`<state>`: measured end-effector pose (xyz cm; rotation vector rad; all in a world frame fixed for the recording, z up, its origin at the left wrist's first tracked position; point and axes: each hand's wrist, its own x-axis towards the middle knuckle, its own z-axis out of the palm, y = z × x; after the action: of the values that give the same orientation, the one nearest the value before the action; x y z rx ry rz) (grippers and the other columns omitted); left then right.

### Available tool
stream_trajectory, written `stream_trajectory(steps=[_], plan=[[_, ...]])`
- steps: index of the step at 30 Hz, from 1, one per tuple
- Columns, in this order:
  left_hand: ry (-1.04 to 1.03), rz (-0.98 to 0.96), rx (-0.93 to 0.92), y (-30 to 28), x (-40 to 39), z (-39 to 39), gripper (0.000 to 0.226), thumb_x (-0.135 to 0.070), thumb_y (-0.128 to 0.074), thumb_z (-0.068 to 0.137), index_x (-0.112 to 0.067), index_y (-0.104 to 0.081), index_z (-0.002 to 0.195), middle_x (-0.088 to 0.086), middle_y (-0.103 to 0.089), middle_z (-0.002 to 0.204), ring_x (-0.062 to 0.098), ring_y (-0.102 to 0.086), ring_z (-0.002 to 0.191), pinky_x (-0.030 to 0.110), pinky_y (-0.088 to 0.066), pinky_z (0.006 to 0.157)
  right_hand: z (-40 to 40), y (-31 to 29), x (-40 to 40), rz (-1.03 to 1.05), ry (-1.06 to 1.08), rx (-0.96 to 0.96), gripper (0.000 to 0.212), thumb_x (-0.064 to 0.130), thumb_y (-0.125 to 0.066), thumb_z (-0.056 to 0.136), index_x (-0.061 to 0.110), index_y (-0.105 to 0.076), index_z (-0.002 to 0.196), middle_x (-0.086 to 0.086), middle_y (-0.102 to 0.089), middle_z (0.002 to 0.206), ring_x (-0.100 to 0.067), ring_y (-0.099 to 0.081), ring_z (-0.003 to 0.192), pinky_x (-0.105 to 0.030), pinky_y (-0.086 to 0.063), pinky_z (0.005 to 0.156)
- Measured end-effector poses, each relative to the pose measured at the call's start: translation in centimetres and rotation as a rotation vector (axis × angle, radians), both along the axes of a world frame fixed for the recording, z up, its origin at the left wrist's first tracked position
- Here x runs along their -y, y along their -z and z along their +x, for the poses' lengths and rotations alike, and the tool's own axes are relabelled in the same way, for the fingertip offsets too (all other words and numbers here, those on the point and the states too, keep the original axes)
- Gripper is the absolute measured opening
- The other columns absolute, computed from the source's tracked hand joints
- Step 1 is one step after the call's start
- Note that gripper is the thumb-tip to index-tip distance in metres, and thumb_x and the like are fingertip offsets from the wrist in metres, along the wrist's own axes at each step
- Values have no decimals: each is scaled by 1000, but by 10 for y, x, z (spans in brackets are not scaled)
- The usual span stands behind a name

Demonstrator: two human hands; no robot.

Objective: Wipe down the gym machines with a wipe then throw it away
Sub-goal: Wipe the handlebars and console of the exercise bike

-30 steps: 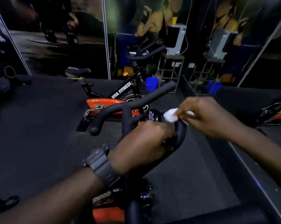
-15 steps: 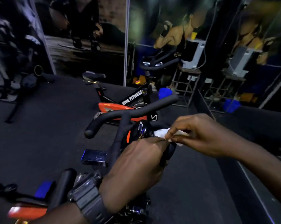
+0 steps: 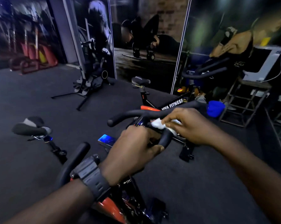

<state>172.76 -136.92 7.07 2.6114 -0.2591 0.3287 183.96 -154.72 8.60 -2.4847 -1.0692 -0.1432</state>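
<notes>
Wiping: you are pressing a crumpled white wipe (image 3: 157,124) against the black handlebar (image 3: 166,138) of an orange-and-black spin bike (image 3: 114,206), at the bend just above the near grip.
Right hand: your right hand (image 3: 187,126) is reaching in from the right, its fingertips (image 3: 165,121) pinching the wipe — more of the white sheet is showing under the palm, against the bar.
Left hand: your left hand (image 3: 133,152) is curling around the near end of the same handlebar, thumb lying along the grip, and it is sitting just below and left of the wipe. A dark wristwatch (image 3: 91,177) is riding on that wrist.
Wipe's place: it is lying between your two hands, touching the bar and close beside the bike's small round console (image 3: 139,122).
Handlebar: its far bar is stretching away to the left, ending in a rounded black tip (image 3: 110,122).
Behind it: a second bike lettered "VIVA FITNESS" (image 3: 173,103) is standing just beyond, its saddle (image 3: 140,81) raised on a post.
Left of frame: another saddle (image 3: 30,128) is showing over the dark floor (image 3: 39,97).
Right of frame: a blue bucket (image 3: 215,108) is sitting beside a metal stand (image 3: 248,101) — a white appliance (image 3: 266,62) is resting on top.
Back wall: large fitness posters (image 3: 148,39) are lining the wall, blurred and dim.
</notes>
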Motion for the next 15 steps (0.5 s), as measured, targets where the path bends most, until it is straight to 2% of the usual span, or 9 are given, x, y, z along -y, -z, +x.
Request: stream_trajectory(steps=[2,4,6,9,12,15], plan=[[-11,51,23,-2,9,4,26,-44,-59,83,-21,-67,90,-3,-67,75,18,-63,79,37,-52,69,9,4,-3,55,55,-36,13,22,-66,90,23,-75,100,19,-62,93,-2,-62,96,-8,-38,76],[-22,116,60,-2,13,9,22,-41,-60,87,-19,-63,82,-2,-62,73,20,-58,78,37,-48,66,3,6,4,61,43,-42,11,23,-67,90,25,-75,97,20,-63,93,2,-61,92,-12,-42,77],[-41,101,56,-2,15,9,24,-41,-59,87,-19,-59,79,-3,-60,70,20,-56,74,37,-47,64,-12,4,17,51,-43,-59,9,24,-68,89,29,-73,93,20,-62,89,5,-58,84,-11,-41,73],[-95,51,17,-3,21,10,27,-46,-56,85,-21,-59,77,-5,-61,64,19,-58,66,38,-50,63,-3,5,17,124,-96,-83,9,24,-68,88,28,-74,94,16,-66,92,2,-60,87,-13,-44,74],[-190,110,-38,-8,32,12,22,-46,-63,83,-25,-65,85,-8,-64,67,11,-59,65,36,-51,63,36,13,-1,145,-136,-50,12,20,-67,90,21,-76,98,5,-71,99,-8,-63,94,-17,-42,78],[-246,143,-60,-17,40,14,20,-48,-66,80,-30,-67,89,-20,-59,71,1,-54,63,32,-48,58,52,17,1,129,-281,-46,10,19,-66,89,23,-75,94,12,-68,94,-4,-61,90,-17,-42,77]])
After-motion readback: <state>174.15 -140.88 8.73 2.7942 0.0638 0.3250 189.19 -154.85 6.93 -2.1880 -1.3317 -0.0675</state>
